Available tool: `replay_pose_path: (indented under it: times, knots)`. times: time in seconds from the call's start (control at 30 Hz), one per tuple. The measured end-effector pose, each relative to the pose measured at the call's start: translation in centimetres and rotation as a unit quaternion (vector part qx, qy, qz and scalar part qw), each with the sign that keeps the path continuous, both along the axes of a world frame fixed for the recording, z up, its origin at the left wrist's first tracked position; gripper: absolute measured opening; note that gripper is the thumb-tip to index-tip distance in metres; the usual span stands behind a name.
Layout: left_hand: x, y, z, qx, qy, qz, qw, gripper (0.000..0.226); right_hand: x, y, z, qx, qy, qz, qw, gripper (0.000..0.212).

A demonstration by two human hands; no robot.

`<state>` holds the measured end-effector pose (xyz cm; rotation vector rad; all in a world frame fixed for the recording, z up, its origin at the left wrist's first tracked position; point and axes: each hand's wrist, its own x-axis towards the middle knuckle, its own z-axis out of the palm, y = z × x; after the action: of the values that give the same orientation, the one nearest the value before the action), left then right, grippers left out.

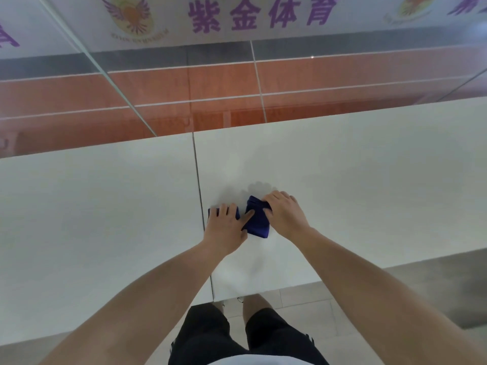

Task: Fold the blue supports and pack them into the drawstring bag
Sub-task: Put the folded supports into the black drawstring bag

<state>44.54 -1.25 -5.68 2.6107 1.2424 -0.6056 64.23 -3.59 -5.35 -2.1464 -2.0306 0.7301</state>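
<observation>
Two dark blue fabric supports lie side by side on the white surface (105,219), close in front of you. Your left grip (225,227) is released and flat, fingers straight, pressing on the smaller folded support (211,213), which shows only around your fingertips. Its thumb reaches across to touch the larger support (259,226). Your right grip (286,214) curls its fingers over that larger support's far right corner, thumb on top, pinching the cloth. The larger support lies tilted between both grips.
</observation>
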Motion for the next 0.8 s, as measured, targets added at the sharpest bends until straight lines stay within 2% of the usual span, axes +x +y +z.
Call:
replay_pose_path:
  times: [0.33,0.47,0.57,0.8]
  knots:
    - [-0.6,-0.3,-0.6,0.019,-0.022,-0.017,0.999,0.059,0.1,1.6,-0.4,-0.003,-0.017,-0.053,0.998,0.019]
    - [-0.3,-0.1,-0.7,0.021,-0.029,0.015,0.999,0.050,0.1,1.9,-0.2,0.012,-0.012,-0.069,0.997,0.018]
    - [-0.5,0.0,-1.1,0.024,-0.030,-0.005,0.999,0.047,-0.2,1.2,0.2,0.022,0.006,-0.062,0.998,0.018]
    - [-1.1,-0.7,-2.0,0.079,-0.131,0.016,0.988,0.034,-1.3,-4.1,0.4,0.056,0.032,-0.039,0.997,0.028]
